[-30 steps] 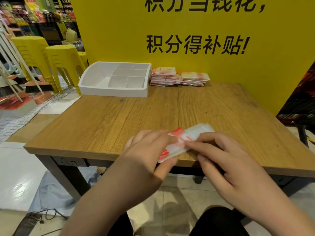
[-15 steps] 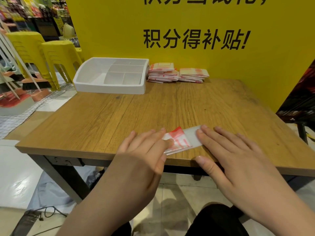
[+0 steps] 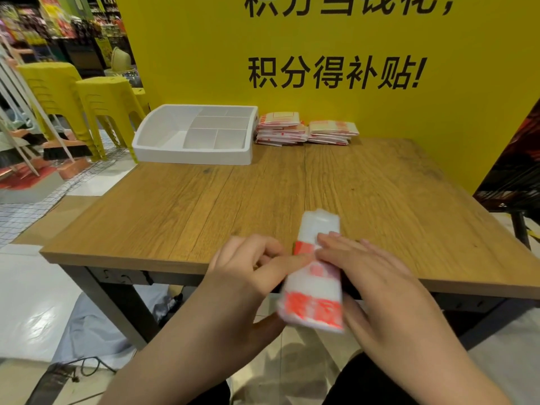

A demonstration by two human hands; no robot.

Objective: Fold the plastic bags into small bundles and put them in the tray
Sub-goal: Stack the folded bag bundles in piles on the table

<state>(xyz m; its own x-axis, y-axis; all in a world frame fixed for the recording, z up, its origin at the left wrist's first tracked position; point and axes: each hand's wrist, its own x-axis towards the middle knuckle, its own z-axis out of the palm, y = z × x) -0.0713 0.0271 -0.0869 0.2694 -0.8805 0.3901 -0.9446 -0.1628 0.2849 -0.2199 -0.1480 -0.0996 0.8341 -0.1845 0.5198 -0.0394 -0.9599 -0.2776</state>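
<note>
- Table [image 3: 204, 206], head view: wooden top set before a yellow board [image 3: 204, 54].
- At 6 o'clock the plastic bag [image 3: 314, 302], a white strip with red print, lies across the near edge, its lower end overhanging.
- The left hand [image 3: 248, 276] pinches the strip between forefinger and thumb, its other fingers curled.
- The right hand [image 3: 368, 267] lies flat with straight fingers, pressing the strip from 3 o'clock.
- The white divided tray [image 3: 193, 156] stands at 11 o'clock, with folded bundles [image 3: 304, 131] stacked just beside it at 12 o'clock.

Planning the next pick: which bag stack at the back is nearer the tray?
The left stack, right beside the tray and taller; the right stack lies beyond it.
</note>
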